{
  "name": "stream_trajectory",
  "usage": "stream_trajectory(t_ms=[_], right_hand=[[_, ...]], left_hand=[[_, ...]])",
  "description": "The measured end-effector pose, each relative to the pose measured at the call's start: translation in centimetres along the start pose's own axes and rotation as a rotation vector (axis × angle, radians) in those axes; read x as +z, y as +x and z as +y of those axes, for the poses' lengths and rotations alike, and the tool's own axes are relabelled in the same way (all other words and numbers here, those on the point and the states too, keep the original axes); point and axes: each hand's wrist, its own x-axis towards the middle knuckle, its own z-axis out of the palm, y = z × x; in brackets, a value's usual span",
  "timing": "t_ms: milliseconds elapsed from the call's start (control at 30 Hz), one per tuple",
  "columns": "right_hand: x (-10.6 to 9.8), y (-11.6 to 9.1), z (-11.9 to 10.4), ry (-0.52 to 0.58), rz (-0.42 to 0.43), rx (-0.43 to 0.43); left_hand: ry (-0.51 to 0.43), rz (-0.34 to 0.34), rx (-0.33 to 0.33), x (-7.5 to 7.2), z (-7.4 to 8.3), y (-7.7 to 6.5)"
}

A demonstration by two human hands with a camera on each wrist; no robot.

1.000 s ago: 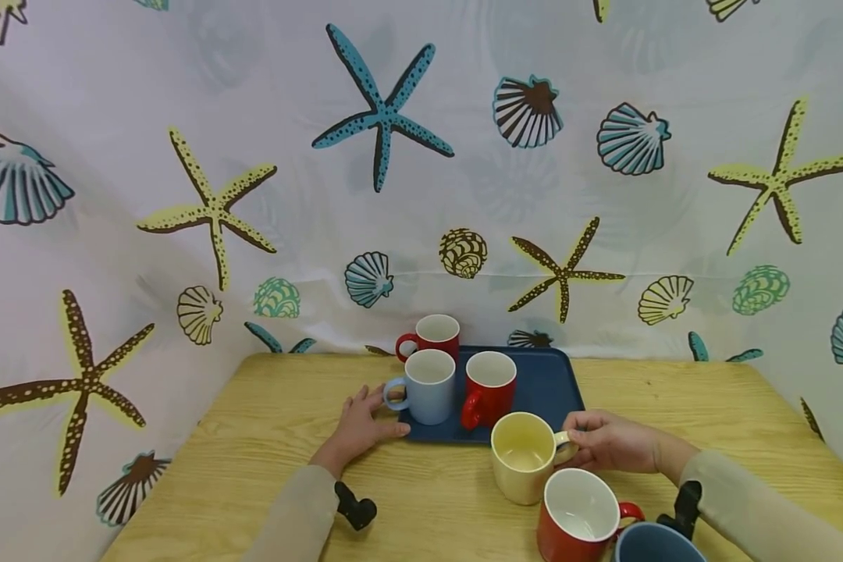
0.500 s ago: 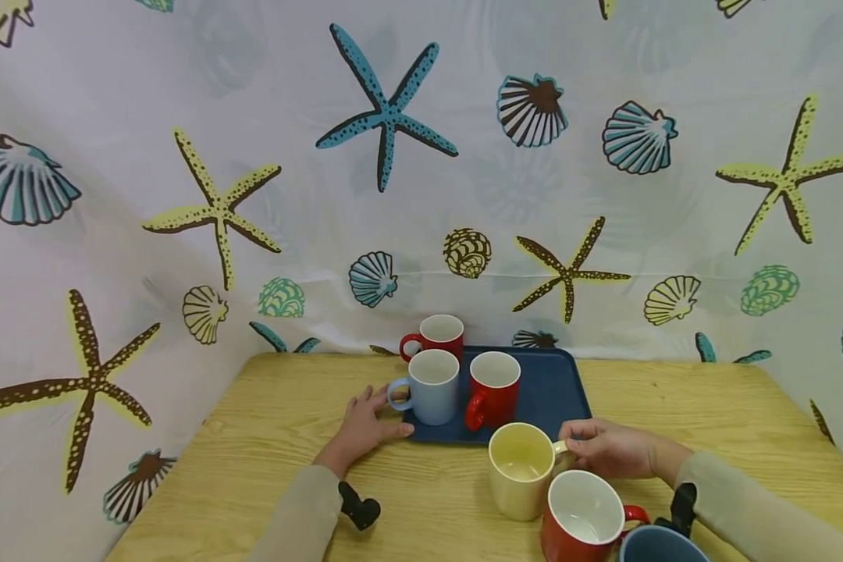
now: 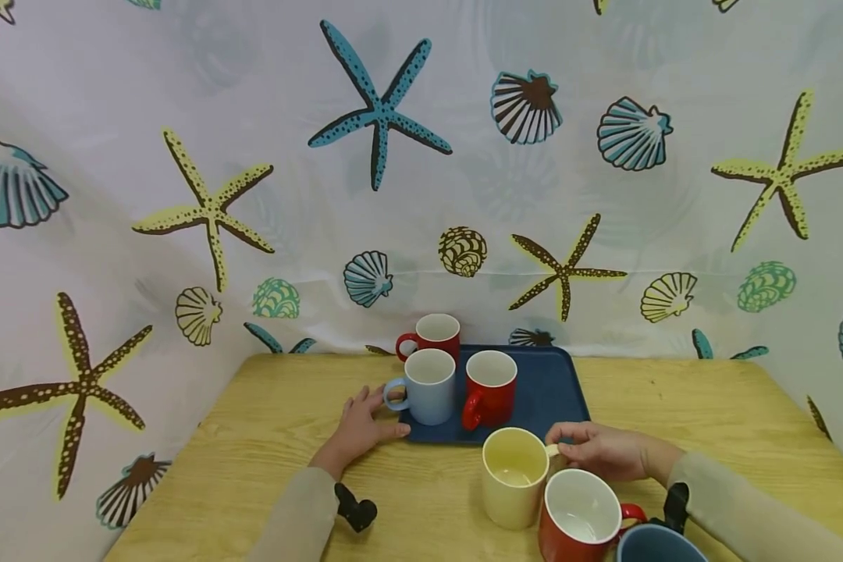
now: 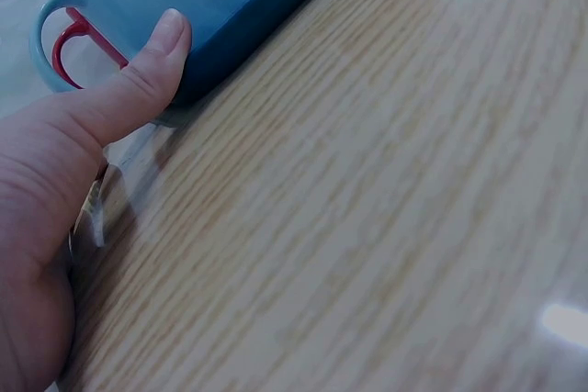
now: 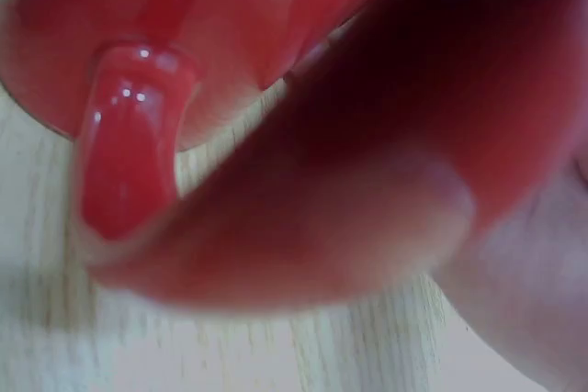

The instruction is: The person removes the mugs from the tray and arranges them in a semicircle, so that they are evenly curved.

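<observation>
With thumb and fingers, my right hand point(image 3: 597, 451) pinches the handle of a yellow mug point(image 3: 511, 488). That mug is upright in front of a blue tray point(image 3: 548, 390); I cannot tell whether its base touches the table. My left hand point(image 3: 361, 429) lies at the tray's near left corner, its thumb point(image 4: 152, 71) against the rim, beside the light blue mug's point(image 3: 432, 394) handle. Two red mugs, one in front point(image 3: 492, 394) and one behind point(image 3: 439, 336), also stand there. The right wrist view is mostly a blurred red surface, with a red handle point(image 5: 129, 153) at left.
An orange-red mug point(image 3: 576, 519), white inside, stands close to the right of the yellow one. A darker blue mug point(image 3: 656, 542) is below my right wrist, cut off by the frame. Behind the wooden table point(image 3: 267, 453) hangs a patterned cloth point(image 3: 421, 195).
My right hand has brought the yellow mug nearer to me and slightly left, away from the tray's front edge. My left hand stays where it was.
</observation>
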Motion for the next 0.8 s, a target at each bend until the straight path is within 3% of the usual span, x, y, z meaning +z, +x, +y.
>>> stream_trajectory(t_ms=[333, 800], right_hand=[[-0.4, -1.3, -0.4, 0.011, 0.088, 0.032], [-1.0, -3.4, -0.8, -0.071, 0.329, -0.007]], left_hand=[[-0.017, 0.003, 0.021, 0.2, 0.1, 0.0], [-0.015, -0.001, 0.040, -0.1, 0.5, -0.1]])
